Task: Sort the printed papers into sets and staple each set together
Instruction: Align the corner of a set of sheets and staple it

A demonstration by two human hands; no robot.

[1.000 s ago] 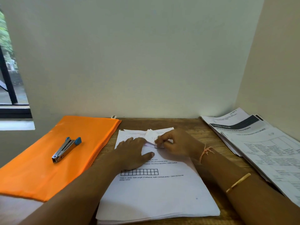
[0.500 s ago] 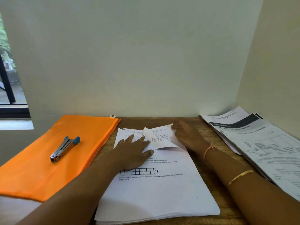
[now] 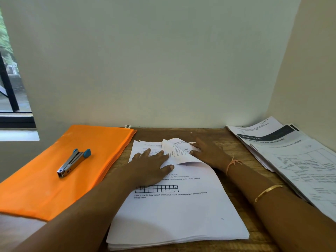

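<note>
A thick stack of printed white papers (image 3: 174, 215) lies on the wooden desk in front of me. My left hand (image 3: 149, 166) rests flat on the upper part of the top sheet, fingers spread. The top sheet's far right corner (image 3: 177, 150) is creased and lifted. My right hand (image 3: 207, 151) lies on that corner's right side with straight fingers pressing the paper down. A silver stapler with blue ends (image 3: 72, 162) lies on an orange folder (image 3: 54, 179) to the left, away from both hands.
A second pile of printed documents (image 3: 291, 160) is fanned out along the right wall. The desk (image 3: 241, 200) sits in a corner between a back wall and a right wall. A window is at the far left.
My right hand let go of the folded corner it was pinching and moved right and away, flattening out. The corner has unfolded and spread. My left hand stayed put.
</note>
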